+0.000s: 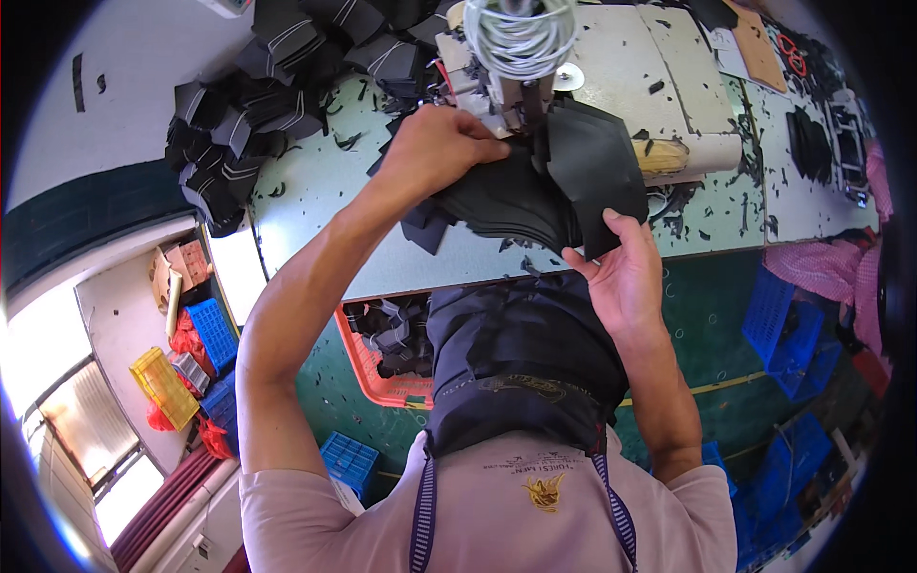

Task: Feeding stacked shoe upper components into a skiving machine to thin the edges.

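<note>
My right hand (626,272) pinches the lower edge of a flat black cut piece (594,158), thumb in front, and holds it tilted up beside the machine head. My left hand (435,148) is closed, its fingers curled at the edge of a fanned stack of black pieces (506,196) just under the machine (478,91). The tips of some left fingers are hidden. The stack lies on the pale green worktable (334,248) and reaches toward its near edge. A coil of clear tubing (521,38) hangs over the machine and hides part of it.
Bundles of tied black pieces (277,57) pile up at the back left. Black scraps litter the tabletop. Red-handled scissors (791,55) lie far right. Below the table sits an orange basket (358,368) of dark scraps; blue crates (783,325) stand on the right.
</note>
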Available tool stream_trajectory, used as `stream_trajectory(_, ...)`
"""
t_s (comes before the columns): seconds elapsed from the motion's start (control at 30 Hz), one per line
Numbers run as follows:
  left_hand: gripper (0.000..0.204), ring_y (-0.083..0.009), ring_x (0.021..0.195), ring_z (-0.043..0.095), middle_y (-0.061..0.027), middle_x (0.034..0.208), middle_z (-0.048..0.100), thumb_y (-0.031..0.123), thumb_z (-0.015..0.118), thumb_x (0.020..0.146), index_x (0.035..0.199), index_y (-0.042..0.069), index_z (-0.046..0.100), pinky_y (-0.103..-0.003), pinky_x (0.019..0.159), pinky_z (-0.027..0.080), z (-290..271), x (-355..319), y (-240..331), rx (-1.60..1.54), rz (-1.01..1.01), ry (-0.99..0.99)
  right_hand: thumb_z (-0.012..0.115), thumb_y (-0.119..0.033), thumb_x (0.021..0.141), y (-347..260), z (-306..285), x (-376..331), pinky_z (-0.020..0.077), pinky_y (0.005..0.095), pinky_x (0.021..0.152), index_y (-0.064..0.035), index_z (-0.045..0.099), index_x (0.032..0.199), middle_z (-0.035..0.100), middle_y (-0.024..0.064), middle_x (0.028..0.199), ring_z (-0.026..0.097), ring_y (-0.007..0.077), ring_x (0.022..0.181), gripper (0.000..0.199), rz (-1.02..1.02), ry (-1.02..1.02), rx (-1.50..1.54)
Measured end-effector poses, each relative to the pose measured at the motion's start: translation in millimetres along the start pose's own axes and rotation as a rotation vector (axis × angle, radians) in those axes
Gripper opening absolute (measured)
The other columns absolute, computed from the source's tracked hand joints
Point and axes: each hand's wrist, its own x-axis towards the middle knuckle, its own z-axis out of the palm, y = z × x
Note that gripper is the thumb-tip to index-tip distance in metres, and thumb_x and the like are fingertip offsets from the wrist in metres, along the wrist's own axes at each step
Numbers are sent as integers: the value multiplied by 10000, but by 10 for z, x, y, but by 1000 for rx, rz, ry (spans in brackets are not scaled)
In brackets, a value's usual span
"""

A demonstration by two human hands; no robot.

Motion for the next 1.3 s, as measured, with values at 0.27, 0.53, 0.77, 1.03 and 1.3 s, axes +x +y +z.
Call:
stream_trajectory(0.27, 353, -123, 843, 656, -59, 975, 728, 230, 719, 858, 1115, -12, 725, -258, 765, 498, -8, -86, -126, -248, 40, -104, 597, -125, 924, -65, -174, 34, 630, 389, 665, -89, 534, 1097, 662, 35, 979, 686, 155, 793, 187, 27, -22, 3)
stream_trajectory(0.53, 350, -114, 818, 643, -48, 955, 728, 261, 740, 835, 1088, 19, 746, -272, 750, 488, 59, 15, 141, 189, 122, 38, 592, -139, 934, -97, -76, -1, 630, 379, 655, -68, 554, 1069, 671, 40, 964, 686, 153, 785, 157, -6, 2, 30)
stream_trajectory(0.77, 350, -115, 798, 623, -44, 928, 720, 247, 753, 827, 1098, 27, 744, -266, 724, 474, 5, -105, -80, -79, 36, -49, 603, -158, 937, -67, -170, -1, 622, 380, 698, -94, 628, 1005, 714, 22, 900, 700, 161, 736, 97, 0, -10, 3)
stream_trajectory(1.03, 355, -173, 854, 676, -107, 962, 735, 232, 752, 814, 1086, 5, 738, -322, 810, 516, 109, 37, 53, 77, 134, 38, 588, -176, 941, -68, -191, 28, 619, 392, 707, -84, 623, 1004, 712, 42, 911, 694, 162, 730, 116, -27, 25, 2)
stream_trajectory(1.3, 401, -151, 878, 668, -83, 998, 726, 201, 766, 812, 1138, -23, 700, -305, 768, 513, 22, -119, -45, -175, -66, -98, 584, -149, 939, -24, -264, 7, 612, 409, 754, -80, 624, 1031, 709, 51, 940, 696, 172, 772, 122, -44, -52, 57)
